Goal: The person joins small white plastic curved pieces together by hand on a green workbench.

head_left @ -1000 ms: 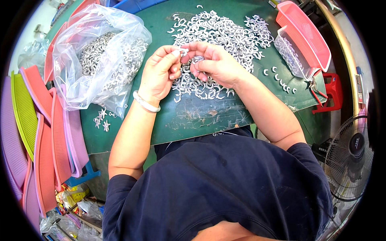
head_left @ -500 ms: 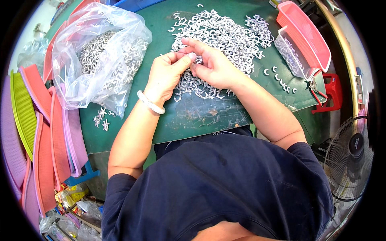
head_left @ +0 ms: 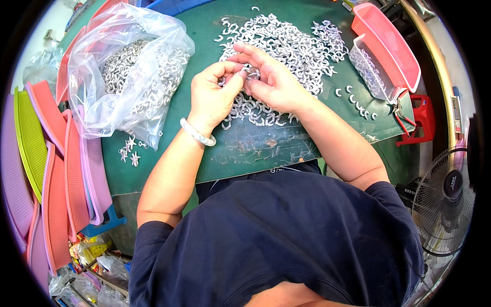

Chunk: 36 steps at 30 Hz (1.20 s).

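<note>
Over the near part of a heap of small silver crescent-shaped metal pieces (head_left: 291,48), my two hands meet at the fingers. My left hand (head_left: 210,94), with a pale bangle (head_left: 198,133) at its wrist, is closed in a pinch; a bit of silver metal shows in its curled fingers. In my right hand (head_left: 279,87) lie a few metal pieces (head_left: 251,72), cupped between the bent fingers and thumb. Their exact shape is partly hidden by the fingers. More crescents lie on the green table (head_left: 255,148) just under both hands.
Left of my hands stands a clear plastic bag (head_left: 84,105) of metal pieces, with star-shaped pieces (head_left: 134,159) near it. Coloured baskets (head_left: 56,204) are stacked at the left edge. At right are a pink basket (head_left: 396,51), a clear bin (head_left: 383,92), pliers (head_left: 401,117) and a fan (head_left: 452,184).
My left hand has drawn slightly down and turned, its fingers curling more. More of the metal in my right hand now shows between the hands.
</note>
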Motion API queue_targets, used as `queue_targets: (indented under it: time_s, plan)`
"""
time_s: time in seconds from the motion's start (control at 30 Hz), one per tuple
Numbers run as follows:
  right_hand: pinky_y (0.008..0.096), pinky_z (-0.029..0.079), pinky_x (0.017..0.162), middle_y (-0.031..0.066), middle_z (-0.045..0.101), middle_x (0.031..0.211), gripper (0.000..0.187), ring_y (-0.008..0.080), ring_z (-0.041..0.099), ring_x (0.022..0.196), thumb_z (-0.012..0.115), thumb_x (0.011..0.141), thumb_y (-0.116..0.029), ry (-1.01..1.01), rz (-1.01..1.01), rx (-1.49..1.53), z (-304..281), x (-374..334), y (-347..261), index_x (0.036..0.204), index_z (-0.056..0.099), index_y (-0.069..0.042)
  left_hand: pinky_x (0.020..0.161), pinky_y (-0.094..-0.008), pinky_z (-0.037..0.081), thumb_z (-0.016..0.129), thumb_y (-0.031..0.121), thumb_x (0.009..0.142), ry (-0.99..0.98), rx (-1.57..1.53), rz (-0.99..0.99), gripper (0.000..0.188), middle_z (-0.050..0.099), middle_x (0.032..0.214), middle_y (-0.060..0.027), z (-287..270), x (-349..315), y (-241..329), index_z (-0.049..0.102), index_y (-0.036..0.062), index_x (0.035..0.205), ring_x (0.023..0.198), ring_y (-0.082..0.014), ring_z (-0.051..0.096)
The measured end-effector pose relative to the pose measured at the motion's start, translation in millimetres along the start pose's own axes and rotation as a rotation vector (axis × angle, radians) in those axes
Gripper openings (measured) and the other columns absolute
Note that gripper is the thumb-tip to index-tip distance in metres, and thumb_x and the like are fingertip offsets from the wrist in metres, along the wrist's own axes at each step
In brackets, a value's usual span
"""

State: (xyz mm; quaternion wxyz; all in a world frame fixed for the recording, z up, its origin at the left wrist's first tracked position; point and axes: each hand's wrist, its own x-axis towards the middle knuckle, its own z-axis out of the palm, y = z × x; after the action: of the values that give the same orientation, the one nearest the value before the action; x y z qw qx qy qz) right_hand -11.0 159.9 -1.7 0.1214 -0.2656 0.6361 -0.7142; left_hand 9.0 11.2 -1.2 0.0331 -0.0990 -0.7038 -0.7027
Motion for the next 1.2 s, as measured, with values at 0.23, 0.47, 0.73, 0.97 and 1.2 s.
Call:
queue_targets:
  time_s: [0.23, 0.47, 0.73, 0.97, 1.2]
  plan:
    - [0.0187, 0.041, 0.055, 0.0124, 0.046, 0.116, 0.059, 0.0068, 0.048, 0.066, 0.041, 0.074, 0.007, 0.032, 0.099, 0.092, -1, 0, -14, 0.131, 0.028, -0.004, 0.045, -0.0164, 0.033, 0.055, 0.009, 0.084, 0.004, -0.450, -0.314, 0.005, 0.052, 0.067, 0.0014, -6, 3, 6, 0.054, 0.0046, 0.086, 0.054, -0.0041, 0.043]
    - [0.0174, 0.039, 0.049, 0.0089, 0.051, 0.098, 0.041, 0.0055, 0.048, 0.062, 0.045, 0.076, 0.004, 0.106, 0.166, 0.149, -3, 1, -14, 0.117, 0.041, 0.000, 0.046, -0.0176, 0.035, 0.054, 0.009, 0.084, 0.029, -0.527, -0.333, 0.005, 0.054, 0.070, 0.0001, -6, 4, 4, 0.053, 0.0060, 0.087, 0.055, -0.0052, 0.045]
    - [0.0158, 0.036, 0.043, 0.0047, 0.054, 0.084, 0.025, 0.0052, 0.047, 0.057, 0.057, 0.079, -0.002, 0.170, 0.183, 0.268, -4, 3, -11, 0.103, 0.049, 0.001, 0.050, -0.0187, 0.040, 0.053, 0.008, 0.084, -0.001, -0.546, -0.290, 0.007, 0.057, 0.075, -0.0026, -3, 3, 5, 0.054, 0.0047, 0.090, 0.059, -0.0070, 0.049]
    - [0.0163, 0.036, 0.042, 0.0050, 0.055, 0.080, 0.023, 0.0065, 0.047, 0.057, 0.056, 0.080, -0.002, 0.140, 0.217, 0.472, -9, 4, -12, 0.102, 0.049, 0.000, 0.048, -0.0205, 0.038, 0.043, -0.001, 0.080, -0.104, -0.876, -0.329, 0.016, 0.055, 0.084, -0.0096, -15, 6, 3, 0.051, 0.0008, 0.094, 0.061, -0.0120, 0.049]
    - [0.0166, 0.036, 0.042, 0.0049, 0.055, 0.078, 0.021, 0.0064, 0.048, 0.057, 0.056, 0.080, -0.001, 0.132, 0.203, 0.495, -8, 4, -12, 0.100, 0.048, 0.000, 0.044, -0.0147, 0.031, 0.053, 0.009, 0.084, -0.095, -0.472, -0.303, 0.020, 0.052, 0.076, 0.0010, -4, 3, 10, 0.053, 0.0054, 0.103, 0.057, -0.0035, 0.043]
